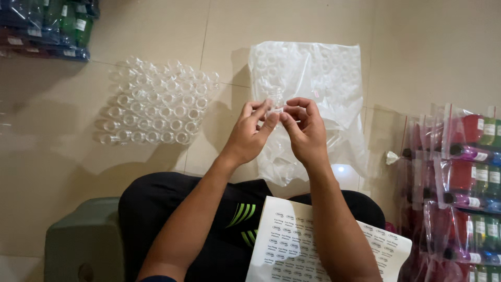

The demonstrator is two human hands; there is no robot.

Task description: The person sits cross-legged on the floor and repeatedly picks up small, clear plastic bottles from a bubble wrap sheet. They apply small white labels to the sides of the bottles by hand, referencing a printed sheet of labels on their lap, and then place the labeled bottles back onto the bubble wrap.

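Sitting on a grey-green plastic stool (86, 237) with a white sheet of small oval stickers (292, 240) across the lap, the person pinches a small clear plastic bottle (275, 97) between both hands above the tiled floor. The left hand (250, 133) grips its lower part with thumb and fingers closed around it, and the right hand (305, 130) presses fingertips against its side. A cluster of clear empty bottles (156, 112) stands to the left, a crumpled clear plastic bag (318, 78) lies just behind the hands, and bagged coloured bottles (464, 177) sit at right.
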